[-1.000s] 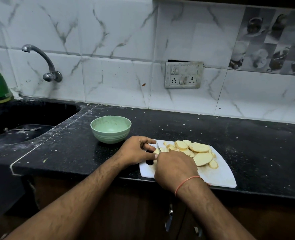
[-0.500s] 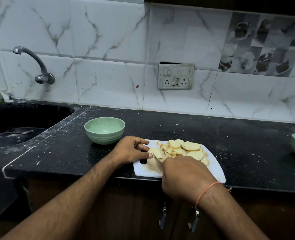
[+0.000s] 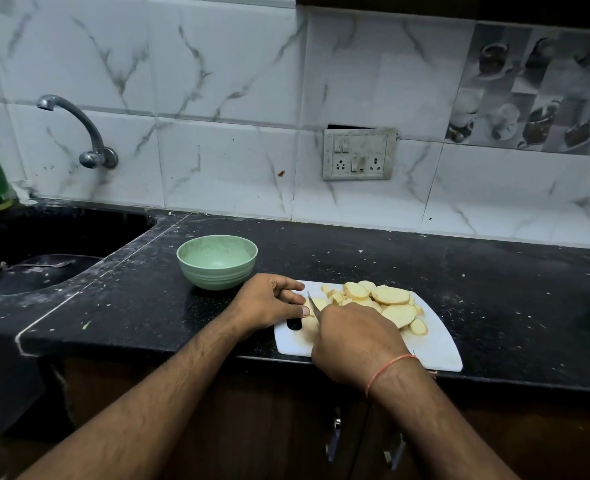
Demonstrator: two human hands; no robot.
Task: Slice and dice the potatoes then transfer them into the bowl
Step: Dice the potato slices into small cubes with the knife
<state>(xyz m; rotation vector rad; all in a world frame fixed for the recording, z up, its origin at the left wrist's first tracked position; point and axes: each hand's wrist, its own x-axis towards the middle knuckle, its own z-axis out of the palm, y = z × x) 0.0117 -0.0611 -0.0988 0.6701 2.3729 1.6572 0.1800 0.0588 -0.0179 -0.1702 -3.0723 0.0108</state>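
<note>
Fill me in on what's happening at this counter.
A person is cutting potato on a white board. The right hand grips a knife, blade down among the pieces. The left hand rests at the board's left end, fingers curled beside the blade. Slices are piled on the board's far side. The green bowl just left of the board is still empty.

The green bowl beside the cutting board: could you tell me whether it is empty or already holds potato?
Empty. The green bowl stands upright, its bare inside showing; the potato slices all lie on the cutting board.
</note>
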